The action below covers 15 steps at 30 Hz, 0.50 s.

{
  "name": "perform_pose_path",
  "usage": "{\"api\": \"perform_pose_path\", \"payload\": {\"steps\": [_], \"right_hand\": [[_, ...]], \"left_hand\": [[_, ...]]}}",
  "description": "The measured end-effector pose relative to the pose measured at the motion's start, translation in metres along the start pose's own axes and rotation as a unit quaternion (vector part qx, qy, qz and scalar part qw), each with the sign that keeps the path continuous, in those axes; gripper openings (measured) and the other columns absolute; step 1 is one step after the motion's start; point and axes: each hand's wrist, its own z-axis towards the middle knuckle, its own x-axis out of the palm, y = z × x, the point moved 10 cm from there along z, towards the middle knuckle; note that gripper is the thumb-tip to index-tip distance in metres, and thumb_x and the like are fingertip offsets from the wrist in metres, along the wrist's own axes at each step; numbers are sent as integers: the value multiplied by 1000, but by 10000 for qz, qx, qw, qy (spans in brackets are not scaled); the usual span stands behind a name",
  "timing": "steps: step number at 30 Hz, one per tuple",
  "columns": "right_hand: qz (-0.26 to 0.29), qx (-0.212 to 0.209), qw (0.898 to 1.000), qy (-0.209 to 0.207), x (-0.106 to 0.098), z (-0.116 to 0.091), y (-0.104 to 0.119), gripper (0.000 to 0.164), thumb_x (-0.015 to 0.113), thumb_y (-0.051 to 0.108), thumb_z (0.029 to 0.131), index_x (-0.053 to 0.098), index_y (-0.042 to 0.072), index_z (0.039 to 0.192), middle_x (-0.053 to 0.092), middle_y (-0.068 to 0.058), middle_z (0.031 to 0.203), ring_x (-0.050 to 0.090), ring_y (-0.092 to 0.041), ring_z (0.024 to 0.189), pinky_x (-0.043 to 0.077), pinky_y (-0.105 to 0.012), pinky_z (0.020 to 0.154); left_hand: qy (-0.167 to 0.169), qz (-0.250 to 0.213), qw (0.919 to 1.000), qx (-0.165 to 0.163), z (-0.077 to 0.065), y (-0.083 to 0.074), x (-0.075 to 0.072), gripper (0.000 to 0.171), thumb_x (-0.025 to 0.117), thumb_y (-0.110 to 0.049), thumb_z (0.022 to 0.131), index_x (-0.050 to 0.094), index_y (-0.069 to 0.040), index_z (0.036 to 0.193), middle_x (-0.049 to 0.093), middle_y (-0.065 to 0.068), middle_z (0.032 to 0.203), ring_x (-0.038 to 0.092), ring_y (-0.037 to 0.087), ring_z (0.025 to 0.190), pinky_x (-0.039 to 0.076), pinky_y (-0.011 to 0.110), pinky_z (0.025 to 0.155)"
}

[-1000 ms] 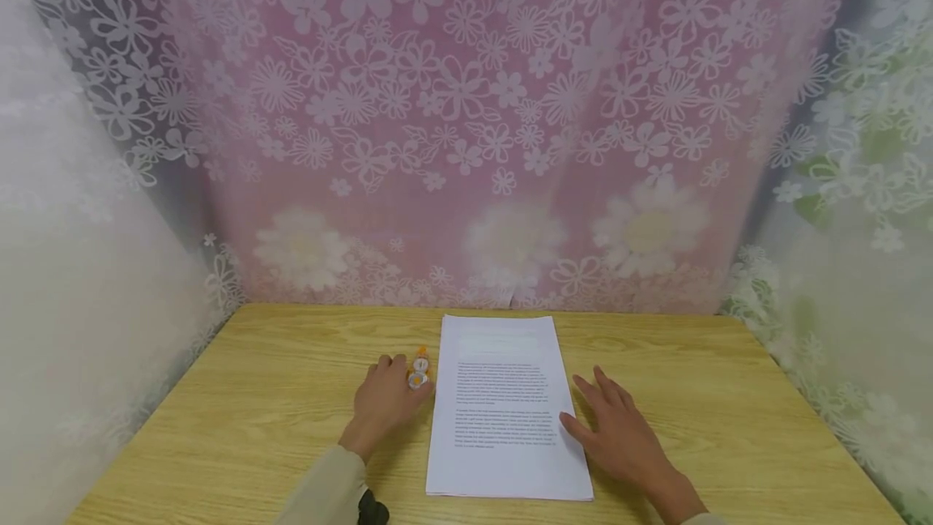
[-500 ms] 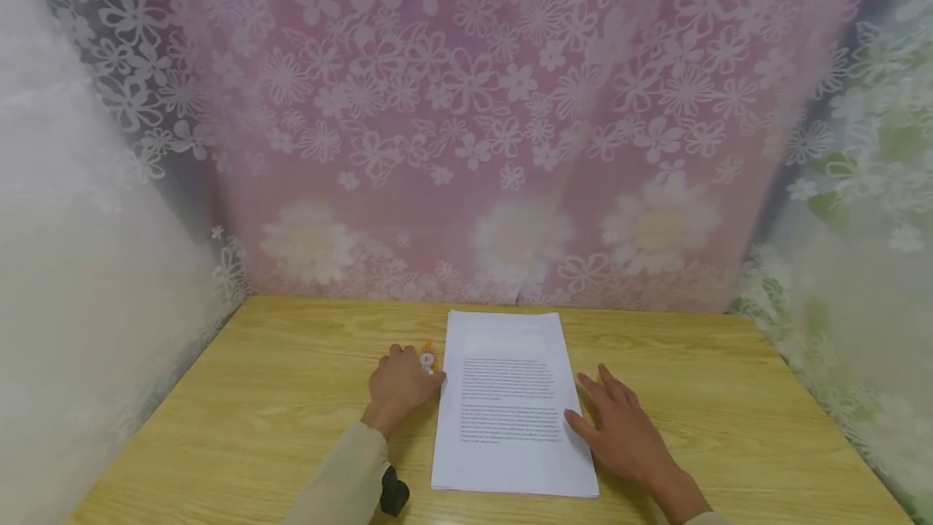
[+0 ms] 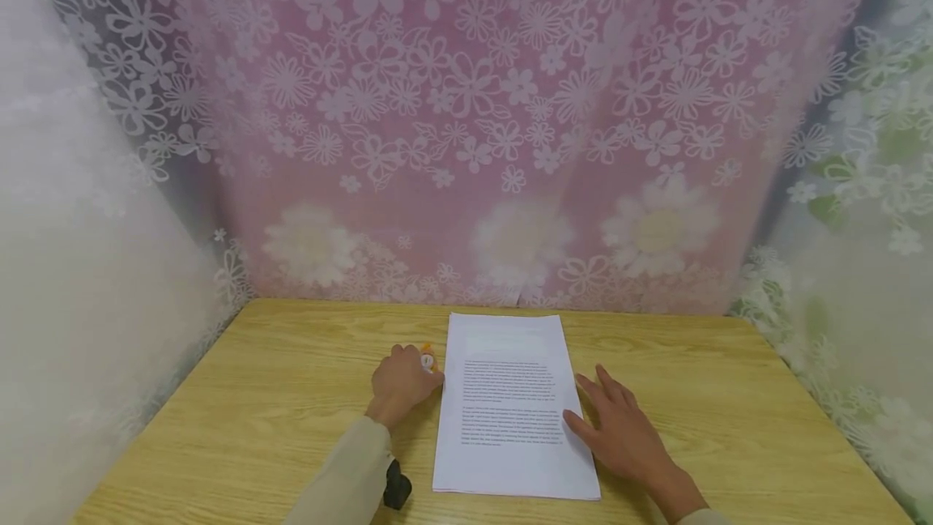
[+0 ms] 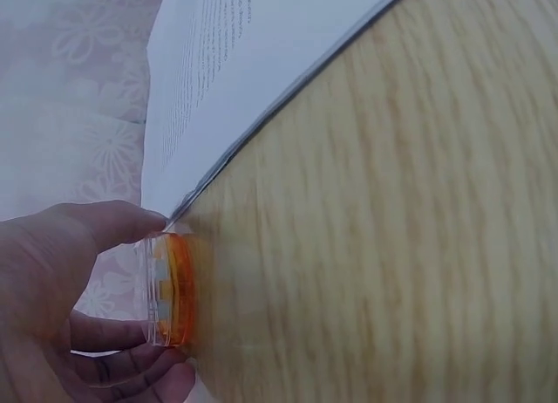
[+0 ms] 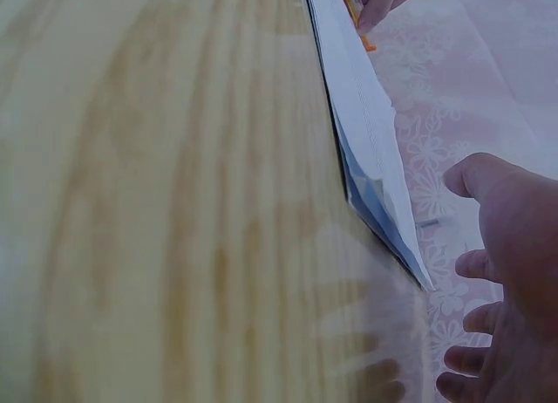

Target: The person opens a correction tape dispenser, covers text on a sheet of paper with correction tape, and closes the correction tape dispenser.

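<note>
My left hand (image 3: 402, 379) curls around a correction tape (image 3: 428, 360), which has a clear and orange case with a round white reel. In the left wrist view the correction tape (image 4: 173, 290) stands between thumb and fingers, right at the wood surface, and the thumb tip reaches the corner of the paper. Most of the tape is hidden by the hand in the head view. A stack of printed paper (image 3: 513, 470) lies just right of it. Beside the stack's right edge, my right hand (image 3: 619, 432) has its fingers spread, the thumb overlapping the margin.
Wood-grain table (image 3: 291, 347) under everything. A flowered curtain (image 3: 496, 128) hangs behind its back edge, with pale curtains at both sides. A black device (image 3: 396, 484) sits at the left wrist. The stack's edges (image 5: 370, 202) are slightly lifted at one corner.
My left hand has moved slightly right and closed over the correction tape, covering more of it. The whole view has shifted a little. The right hand stays beside the paper.
</note>
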Motion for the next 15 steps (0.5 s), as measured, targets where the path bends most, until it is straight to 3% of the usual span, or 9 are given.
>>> {"api": "perform_pose_path", "payload": {"steps": [8,15], "right_hand": [[-48,-133,9999,-30,-3,13,5,70,49,55,94,43,5,143,26,-28,149,32,-51,128,36,-65,92],[-15,-175,9998,30,-7,32,5,65,51,48,96,42,3,142,29,-30,147,31,-53,127,35,-65,93]], "left_hand": [[41,-34,10000,-35,3,6,0,48,73,-40,76,60,1,96,51,9,79,51,23,64,45,35,53],[-148,-828,9963,158,3,2,-5,48,68,-38,77,56,3,100,54,7,76,51,21,60,43,33,50]]}}
